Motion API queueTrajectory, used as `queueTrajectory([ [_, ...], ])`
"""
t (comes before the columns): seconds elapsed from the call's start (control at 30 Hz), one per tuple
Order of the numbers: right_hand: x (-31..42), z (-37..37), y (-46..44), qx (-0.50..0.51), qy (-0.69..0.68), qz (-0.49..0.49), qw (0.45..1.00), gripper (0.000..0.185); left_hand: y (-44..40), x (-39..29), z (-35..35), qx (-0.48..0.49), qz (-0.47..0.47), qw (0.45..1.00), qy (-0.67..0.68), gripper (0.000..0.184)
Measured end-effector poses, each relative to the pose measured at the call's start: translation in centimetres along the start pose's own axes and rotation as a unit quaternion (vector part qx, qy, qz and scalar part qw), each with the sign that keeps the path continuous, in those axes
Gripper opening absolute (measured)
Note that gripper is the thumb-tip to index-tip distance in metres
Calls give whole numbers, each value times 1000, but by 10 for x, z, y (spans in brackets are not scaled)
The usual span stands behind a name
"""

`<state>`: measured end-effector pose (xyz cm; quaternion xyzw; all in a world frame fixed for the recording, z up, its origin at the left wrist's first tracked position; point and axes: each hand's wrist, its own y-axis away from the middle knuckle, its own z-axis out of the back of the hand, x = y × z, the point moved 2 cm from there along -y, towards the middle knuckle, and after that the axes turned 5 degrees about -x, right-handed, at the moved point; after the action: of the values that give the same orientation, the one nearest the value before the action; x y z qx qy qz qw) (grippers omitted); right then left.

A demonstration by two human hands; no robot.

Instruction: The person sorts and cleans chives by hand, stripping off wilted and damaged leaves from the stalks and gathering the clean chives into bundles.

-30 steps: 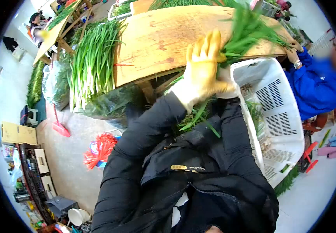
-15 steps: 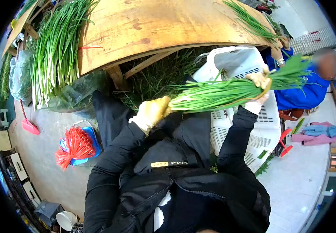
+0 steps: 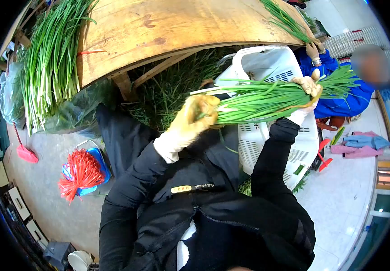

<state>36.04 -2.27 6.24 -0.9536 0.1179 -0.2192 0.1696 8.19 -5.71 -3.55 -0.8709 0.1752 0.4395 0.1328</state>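
A bunch of long green stalks lies across the front of my body, pale ends to the left and leafy tips to the right. My right hand, in a pale glove, is wrapped round it near the leafy end. At the pale ends, my left hand in a yellowed glove has its fingers curled and pressed against the stalks. A tan band runs along the bunch's lower side. Beneath my right hand stands a white perforated crate.
A wooden table spans the top, with a large heap of green stalks at its left. A co-worker in blue touches stalks at the right. Red strands lie on a blue stool, lower left.
Both hands have come down from the table with the bunch, now held sideways over the lap and crate. Since the middle frame, my left hand has moved right and up against the pale ends.
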Motion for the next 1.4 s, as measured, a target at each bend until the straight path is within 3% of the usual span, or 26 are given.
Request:
queueTrajectory([
  [0.03, -5, 2, 1, 3, 42, 15, 999, 33, -3, -5, -3, 35, 12, 999, -30, 32],
  [0.07, -7, 5, 0, 20, 33, -4, 999, 34, -6, 6, 2, 3, -43, 983, -180, 33],
  [0.17, -15, 6, -4, 29, 46, -27, 998, 37, -8, 1, 2, 31, -12, 969, -245, 32],
  [0.3, -27, 4, -4, 24, 92, -28, 995, 40, -7, 0, 7, -27, 33, 982, -186, 24],
  [0.33, -29, 4, -6, 23, 90, -28, 995, 40, -7, -5, 9, -13, 55, 992, -116, 23],
  [0.37, -31, 3, -8, 25, 94, -51, 994, 39, -6, -9, 11, -26, 128, 988, -86, 21],
  [0.5, -44, -6, -6, 24, 127, -94, 987, 40, -10, -3, 27, 46, 158, 971, -175, 18],
  [0.57, -46, -6, -8, 22, 189, -88, 978, 40, -10, -10, 33, -21, 49, 917, -396, 17],
  [0.6, -48, -7, -10, 10, 262, -78, 962, 40, -8, -20, 35, -39, -21, 901, -431, 21],
  [0.67, -49, -13, -9, -21, 398, -39, 916, 41, -7, -25, 44, -81, -56, 871, -481, 22],
  [0.7, -43, -13, -10, -23, 400, -36, 916, 41, -5, -25, 51, -91, -74, 857, -502, 19],
  [0.73, -33, -10, -14, -72, 425, -8, 902, 41, -3, -11, 61, -165, 32, 952, -254, 14],
  [0.77, -23, -7, -18, -121, 448, 20, 886, 41, 0, -4, 73, -213, 130, 964, -96, 16],
  [0.8, -16, -7, -21, -162, 363, 11, 918, 40, 6, 1, 92, -226, 130, 962, -76, 16],
  [0.83, 4, 11, -26, -106, 314, -4, 943, 33, 14, 12, 114, -241, 130, 960, -57, 17],
  [0.9, 24, 16, -30, -96, 255, -1, 962, 32, 25, 42, 151, -343, 193, 915, -85, 18],
  [0.93, 32, 19, -30, -143, 274, 31, 950, 33, 28, 50, 153, -388, 217, 890, -101, 17],
  [1.03, 47, 21, -28, -169, 296, 49, 939, 40, 25, 68, 156, -353, 216, 905, -102, 24],
  [1.1, 62, 36, -29, -145, 299, 48, 942, 42, 17, 64, 136, -264, 267, 926, 27, 29],
  [1.17, 75, 45, -28, -116, 305, 43, 944, 46, 13, 61, 121, -168, 239, 949, 120, 27],
  [1.4, 89, 43, -10, -148, 267, 59, 950, 41, 12, 39, 83, -109, 204, 957, 176, 36],
])
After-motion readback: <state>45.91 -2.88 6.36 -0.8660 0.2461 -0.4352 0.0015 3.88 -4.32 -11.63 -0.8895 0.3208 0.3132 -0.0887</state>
